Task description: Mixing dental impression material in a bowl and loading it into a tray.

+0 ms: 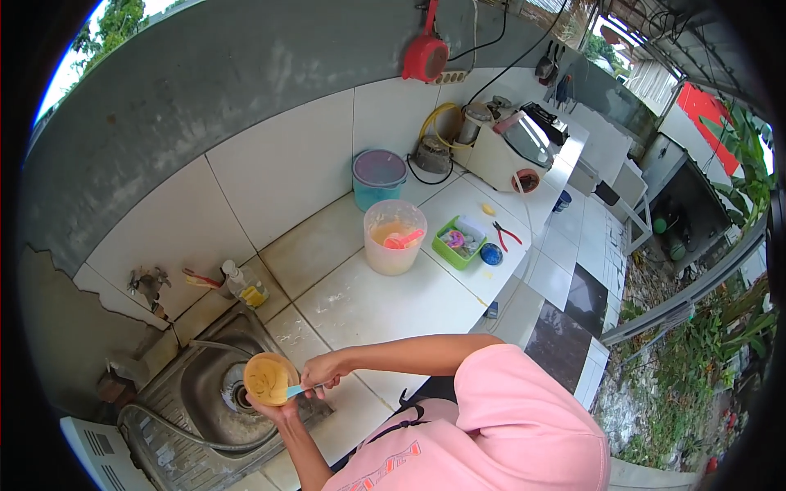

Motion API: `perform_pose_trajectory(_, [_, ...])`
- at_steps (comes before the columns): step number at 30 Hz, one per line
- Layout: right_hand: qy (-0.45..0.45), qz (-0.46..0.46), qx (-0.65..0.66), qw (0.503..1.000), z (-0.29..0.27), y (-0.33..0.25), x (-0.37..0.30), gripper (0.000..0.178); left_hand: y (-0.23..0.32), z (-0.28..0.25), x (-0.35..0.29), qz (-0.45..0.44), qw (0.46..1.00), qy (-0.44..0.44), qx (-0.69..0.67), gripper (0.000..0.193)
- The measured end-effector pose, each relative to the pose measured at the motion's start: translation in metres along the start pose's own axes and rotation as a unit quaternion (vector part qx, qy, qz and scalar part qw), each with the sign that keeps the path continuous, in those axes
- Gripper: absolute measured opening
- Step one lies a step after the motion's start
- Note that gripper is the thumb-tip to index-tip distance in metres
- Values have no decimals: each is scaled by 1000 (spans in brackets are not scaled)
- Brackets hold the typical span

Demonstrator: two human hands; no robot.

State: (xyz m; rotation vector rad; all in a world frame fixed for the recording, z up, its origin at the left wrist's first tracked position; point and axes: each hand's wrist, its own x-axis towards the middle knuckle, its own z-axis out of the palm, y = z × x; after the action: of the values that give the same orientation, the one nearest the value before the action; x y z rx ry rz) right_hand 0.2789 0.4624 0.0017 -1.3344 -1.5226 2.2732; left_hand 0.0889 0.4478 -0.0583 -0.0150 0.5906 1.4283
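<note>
Over the near edge of the sink (205, 401), my left hand (276, 409) grips a small orange-yellow bowl (249, 378) from below and the side. The bowl tilts toward me, and a thick yellow-beige paste (266, 376) coats its inside. My right hand (326, 371) is closed round the handle of a light blue spatula (294, 391), whose head reaches into the paste at the bowl's right side. Part of the spatula's handle is hidden by my fingers.
A translucent tub with a pink scoop (403, 239) stands on the white tiled counter (360, 311), before a blue lidded bucket (379, 184). A green basket (460, 243) and red pliers (506, 236) lie farther right. Behind the sink stand a bottle (244, 284) and a tap (149, 285); a hose (176, 427) loops across the sink.
</note>
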Motion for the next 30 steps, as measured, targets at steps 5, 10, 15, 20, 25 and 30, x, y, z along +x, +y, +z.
perform_pose_trajectory(5, [15,-8,-10,1000,4,-8,-20,17,-5,-4,-9,0,997,-71,42,52])
perform_pose_trajectory(10, [313,-201,-279,885,12,17,-20,16,-12,8,-23,35,998,-32,47,49])
perform_pose_trajectory(15, [251,-167,-238,923,38,14,-19,14,1,-10,-12,33,996,51,58,47])
perform_pose_trajectory(20, [310,-212,-334,864,18,23,-41,18,-6,11,-21,5,993,-11,115,48])
perform_pose_trajectory(25, [265,-168,-255,914,34,4,-44,14,4,29,-21,-15,995,20,96,47])
perform_pose_trajectory(30, [375,-228,-374,817,55,6,-14,19,22,19,-15,-6,996,-3,94,46])
